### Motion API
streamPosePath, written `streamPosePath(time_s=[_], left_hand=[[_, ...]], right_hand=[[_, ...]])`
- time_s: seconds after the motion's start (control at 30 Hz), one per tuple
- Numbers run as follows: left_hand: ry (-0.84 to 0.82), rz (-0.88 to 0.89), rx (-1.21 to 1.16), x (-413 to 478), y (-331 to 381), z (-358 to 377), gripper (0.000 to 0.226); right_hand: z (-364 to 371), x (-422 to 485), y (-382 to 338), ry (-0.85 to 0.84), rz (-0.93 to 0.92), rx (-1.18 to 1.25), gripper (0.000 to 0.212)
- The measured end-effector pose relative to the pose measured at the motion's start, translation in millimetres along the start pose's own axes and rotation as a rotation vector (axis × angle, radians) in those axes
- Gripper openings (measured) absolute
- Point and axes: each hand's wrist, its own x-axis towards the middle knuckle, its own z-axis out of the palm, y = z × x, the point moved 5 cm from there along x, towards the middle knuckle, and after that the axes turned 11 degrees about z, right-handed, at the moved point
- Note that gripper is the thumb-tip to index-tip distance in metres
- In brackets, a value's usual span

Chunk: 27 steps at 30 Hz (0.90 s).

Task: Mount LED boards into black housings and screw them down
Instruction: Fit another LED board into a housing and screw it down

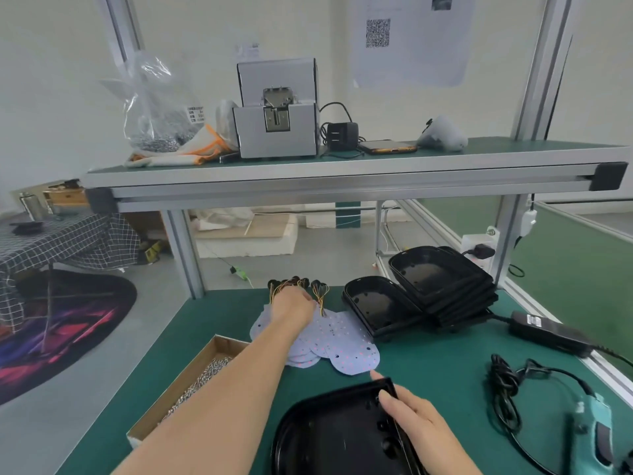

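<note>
A black housing (339, 437) lies on the green bench near me, hollow side up. My right hand (414, 418) grips its right edge, thumb inside and a fingertip showing past the far corner. Farther out, my left hand (294, 308) reaches onto a spread pile of white LED boards (346, 347), its fingers curled down at the boards' far end where yellow wires (320, 296) run to dark round parts. Whether it holds a board I cannot see. A stack of black housings (442, 286) sits at the right rear.
A cardboard box of screws (195, 382) lies at the left. A teal electric screwdriver (596, 430) with coiled black cable (507, 389) and a black power brick (548, 332) lie at the right. The upper shelf (342, 166) carries a grey screw feeder (277, 111).
</note>
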Motion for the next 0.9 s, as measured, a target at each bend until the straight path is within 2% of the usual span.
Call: streamPosePath(time_s=[0.1,0.2,0.4,0.5,0.67,0.83,0.9], left_hand=[[-0.095,-0.018,0.126,31.8,5.2,25.9,0.031],[-0.105,-0.045,0.112,47.6,-0.3,45.4,0.028],[-0.059,-0.133,0.222,61.7,-10.4,59.8,0.035],[-0.073,-0.159,0.256,65.9,-9.5,65.0,0.026],[-0.019,-0.122,0.076,65.7,-10.3,56.7,0.026],[0.2,-0.043,-0.277,50.7,-1.2,26.9,0.015],[0.288,0.011,-0.439,35.1,1.7,12.7,0.019]], right_hand=[[1.0,2.4,1.7,0.045,-0.035,-0.112,0.028],[2.1,6.1,3.5,0.126,-0.078,-0.19,0.034],[-3.5,15.2,10.1,0.283,-0.073,-0.041,0.03],[-6.5,18.4,13.9,0.335,-0.067,0.016,0.03],[-7.0,20.5,18.6,0.337,-0.101,0.019,0.028],[-5.2,21.2,18.3,0.309,-0.152,0.003,0.023],[-6.2,20.4,17.4,0.303,-0.172,-0.025,0.021]])
